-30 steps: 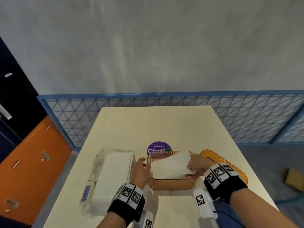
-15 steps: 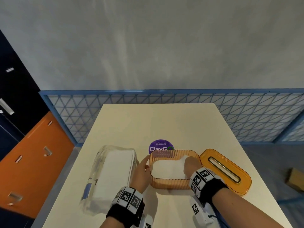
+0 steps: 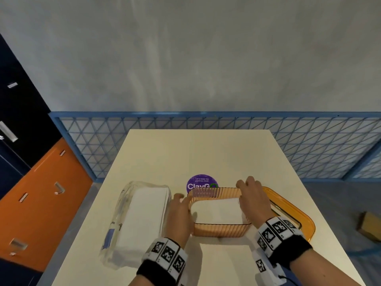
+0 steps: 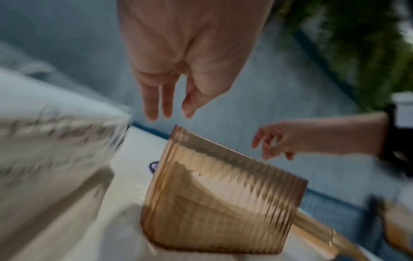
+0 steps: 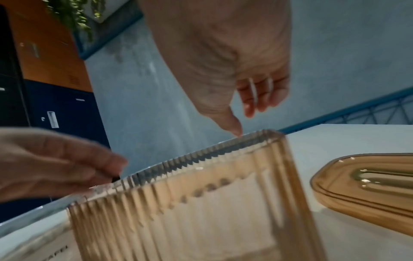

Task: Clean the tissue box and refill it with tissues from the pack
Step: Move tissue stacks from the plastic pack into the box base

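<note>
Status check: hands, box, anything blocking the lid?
Both hands empty: left hand open at the tissue box, right hand open over its rim. Tissues inside. Lid off, right of box; nothing blocking.

Even, soft indoor light; we note faint shadows on the desk beside the tissue box. Head view sharp, bowed at edges. Both wrist views motion-blurred; small glints on the lid.
</note>
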